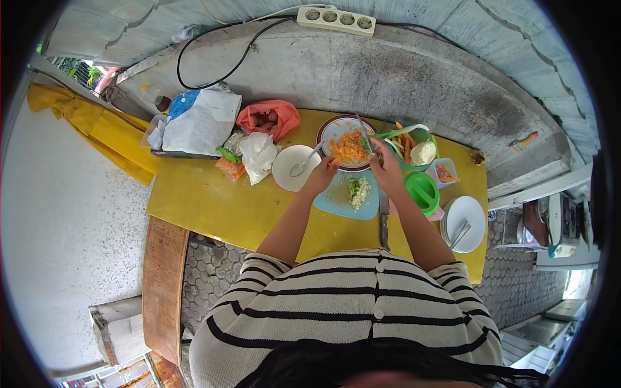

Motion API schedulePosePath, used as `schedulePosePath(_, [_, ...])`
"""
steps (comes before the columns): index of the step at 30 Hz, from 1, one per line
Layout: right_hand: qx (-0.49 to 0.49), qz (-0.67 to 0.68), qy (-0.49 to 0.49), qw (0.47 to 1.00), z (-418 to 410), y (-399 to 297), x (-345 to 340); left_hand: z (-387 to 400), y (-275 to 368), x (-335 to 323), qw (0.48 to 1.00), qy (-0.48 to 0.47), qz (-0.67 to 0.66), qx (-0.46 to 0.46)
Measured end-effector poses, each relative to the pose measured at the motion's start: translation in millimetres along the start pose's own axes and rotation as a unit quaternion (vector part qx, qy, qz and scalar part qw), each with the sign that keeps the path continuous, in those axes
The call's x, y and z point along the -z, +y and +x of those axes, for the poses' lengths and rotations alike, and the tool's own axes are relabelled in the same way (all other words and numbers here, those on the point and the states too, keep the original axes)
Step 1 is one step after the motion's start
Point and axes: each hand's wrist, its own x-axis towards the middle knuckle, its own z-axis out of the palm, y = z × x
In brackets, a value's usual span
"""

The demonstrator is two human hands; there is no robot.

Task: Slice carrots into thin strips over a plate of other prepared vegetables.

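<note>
My right hand [384,167] is closed on a thin metal utensil [363,130] that points up over a brown-rimmed plate [322,131]. Chopped orange vegetable pieces [348,147] are heaped on this plate. My left hand [322,175] is at the plate's lower left edge with its fingertips together; whether it pinches a small piece cannot be told. Just below, a light blue cutting board [335,201] carries chopped green and white bits [359,193]. A white bowl [284,167] with a metal spoon [297,169] lies left of my left hand. Beside my right forearm lies a knife [384,225].
Right of the plate stand a bowl of vegetables [415,166], a green lidded container [421,193], a small white tub [449,169] and stacked white plates [473,213] with cutlery. Plastic bags [258,151] and a red bag [286,116] lie left. A concrete wall [310,72] borders the table's far side.
</note>
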Motion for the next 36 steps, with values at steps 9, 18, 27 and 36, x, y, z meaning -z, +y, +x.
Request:
schedulePosePath(9, [-0.136, -0.033, -0.068, 0.988, -26.0, 21.9, -20.9, -32.4, -105.6, -22.5, 0.987, 0.057, 0.153, 0.003])
schedulePosePath(18, [-0.283, 0.046, -0.098, 0.953, -45.3, 39.6, -15.1, -46.4, -96.6, -15.0, 0.964, 0.049, 0.263, -0.008])
schedulePosePath(27, [-0.303, -0.254, 0.013, 0.918, 83.3, 79.8, 86.1, -79.6, -64.5, 8.2, 0.932, 0.055, 0.319, -0.161])
schedulePosePath(36, [-0.309, -0.467, -0.053, 0.827, 94.4, 165.9, 61.8, -103.7, -47.3, 101.3, 0.973, 0.058, 0.159, -0.157])
